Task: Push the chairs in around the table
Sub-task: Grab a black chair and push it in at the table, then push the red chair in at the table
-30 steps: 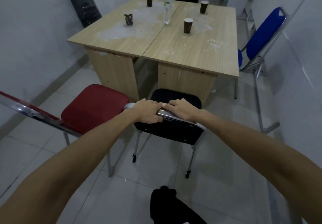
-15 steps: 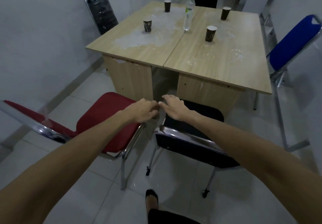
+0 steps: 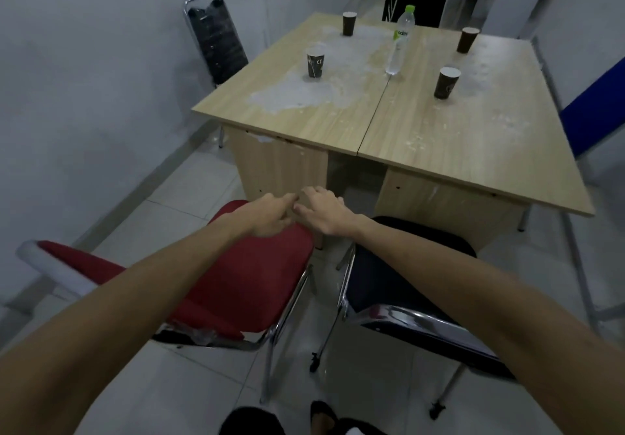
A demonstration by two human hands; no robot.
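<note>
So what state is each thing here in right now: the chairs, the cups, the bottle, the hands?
Red chair: out from the table, turned sideways.
Near black chair: seat front at the table edge.
Blue chair: out from the table's right side.
Paper cups: four, upright.
Bottle: upright, capped.
Table: top smeared white.
Left hand: open, empty.
Right hand: open, empty.

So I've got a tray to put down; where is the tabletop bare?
The near half of the table is bare, from the front edge up to the nearest paper cup, widest on the right-hand board. Further back it is crowded: four cups and a water bottle, with white residue spread over the left board.
</note>
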